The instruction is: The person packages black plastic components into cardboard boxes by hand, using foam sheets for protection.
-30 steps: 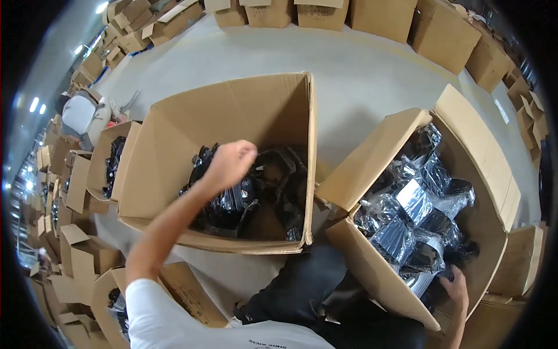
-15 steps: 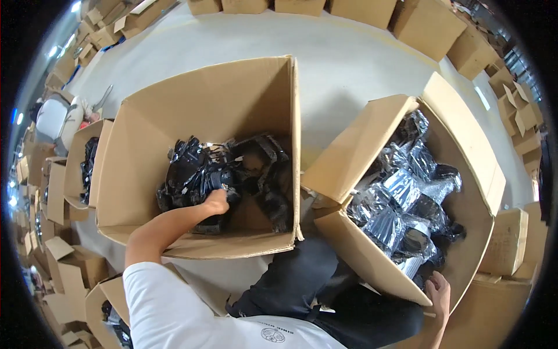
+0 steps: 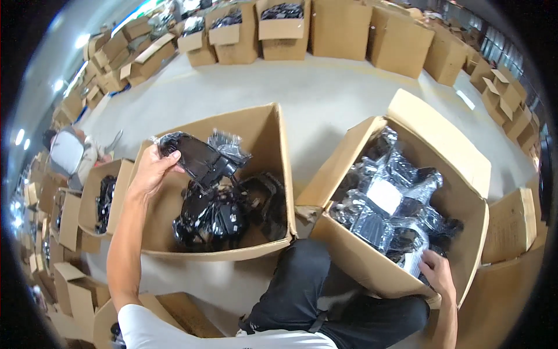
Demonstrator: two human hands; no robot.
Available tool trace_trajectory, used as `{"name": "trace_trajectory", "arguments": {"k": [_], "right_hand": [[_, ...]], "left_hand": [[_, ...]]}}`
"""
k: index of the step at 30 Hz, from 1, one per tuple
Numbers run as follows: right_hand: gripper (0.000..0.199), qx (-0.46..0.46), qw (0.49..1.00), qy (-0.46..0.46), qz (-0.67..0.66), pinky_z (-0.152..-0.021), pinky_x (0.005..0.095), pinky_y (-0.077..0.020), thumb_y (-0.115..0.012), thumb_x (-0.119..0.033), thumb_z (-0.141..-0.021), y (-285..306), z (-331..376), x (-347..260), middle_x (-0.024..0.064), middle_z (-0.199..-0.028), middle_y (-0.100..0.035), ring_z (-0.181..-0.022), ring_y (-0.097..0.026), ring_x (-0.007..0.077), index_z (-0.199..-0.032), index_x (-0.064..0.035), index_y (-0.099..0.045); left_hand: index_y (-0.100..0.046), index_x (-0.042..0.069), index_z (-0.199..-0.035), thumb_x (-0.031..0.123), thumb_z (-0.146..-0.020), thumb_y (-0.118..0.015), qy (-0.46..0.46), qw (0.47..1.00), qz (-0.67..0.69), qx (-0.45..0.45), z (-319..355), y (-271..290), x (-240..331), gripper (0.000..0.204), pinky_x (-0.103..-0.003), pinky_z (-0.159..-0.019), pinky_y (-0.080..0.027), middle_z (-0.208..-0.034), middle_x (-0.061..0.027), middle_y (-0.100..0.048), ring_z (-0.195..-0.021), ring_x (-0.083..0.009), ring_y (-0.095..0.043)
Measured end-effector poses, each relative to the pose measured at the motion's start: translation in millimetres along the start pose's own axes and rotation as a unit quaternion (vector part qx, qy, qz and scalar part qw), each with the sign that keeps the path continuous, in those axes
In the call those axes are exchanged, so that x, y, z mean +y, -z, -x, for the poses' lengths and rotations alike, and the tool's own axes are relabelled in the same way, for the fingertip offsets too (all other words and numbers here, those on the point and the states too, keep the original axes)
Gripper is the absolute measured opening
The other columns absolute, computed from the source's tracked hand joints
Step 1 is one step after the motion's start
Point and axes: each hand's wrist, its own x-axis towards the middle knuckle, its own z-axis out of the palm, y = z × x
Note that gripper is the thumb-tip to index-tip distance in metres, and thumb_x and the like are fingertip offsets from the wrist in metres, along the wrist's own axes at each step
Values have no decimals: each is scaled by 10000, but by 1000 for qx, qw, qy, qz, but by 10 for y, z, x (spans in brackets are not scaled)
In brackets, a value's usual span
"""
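Note:
My left hand (image 3: 152,171) grips one end of a black plastic part in a clear bag (image 3: 197,157), held up above the left cardboard box (image 3: 264,131). Below it, in that box, lies a heap of loose black parts (image 3: 224,212). My right hand (image 3: 436,273) rests on the near corner of the right cardboard box (image 3: 459,168), its fingers touching the bagged black parts (image 3: 386,203) that fill it. My knee in dark trousers (image 3: 302,279) sits between the two boxes.
Smaller open boxes (image 3: 99,198) with black parts stand at the left, where another person in a white top (image 3: 68,152) crouches. Rows of cardboard boxes (image 3: 343,29) line the far side of the grey floor (image 3: 325,93). More boxes (image 3: 511,224) stand at my right.
My left hand has come up out of the left box, lifting a bagged black part that it gripped among the heap. My right hand stays at the right box's near corner.

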Motion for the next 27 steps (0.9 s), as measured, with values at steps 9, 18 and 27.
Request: {"name": "trace_trajectory", "arguments": {"k": [9, 18, 27], "right_hand": [[555, 58, 913, 399, 69, -937, 411, -536, -794, -108, -795, 50, -56, -1721, 180, -1296, -612, -1145, -627, 354, -1308, -32, -599], [742, 221, 770, 551, 234, -1176, 595, -283, -633, -255, -827, -196, -230, -2116, 300, -1452, -448, -1387, -434, 409, -1466, 29, -384], [864, 196, 789, 546, 201, -1174, 580, -294, -712, -214, -724, -328, 42, -1507, 274, -1420, -456, -1362, -435, 396, -1492, -21, -365]], "left_hand": [[-646, 7, -1064, -25, -841, -631, -360, 866, -319, -134, 199, -1336, 1327, 227, -352, -767, -556, -948, -105, -715, -828, -222, -698], [-653, 15, -1017, 46, -808, -678, -518, 556, -446, -473, 1208, -2760, 2193, 213, -381, -852, -565, -1063, -209, -680, -989, -352, -689], [-618, 20, -1002, 172, -703, -610, -589, 452, -423, -520, 1431, -3121, 1901, 335, -377, -877, -547, -1000, -134, -598, -966, -289, -609]]}}
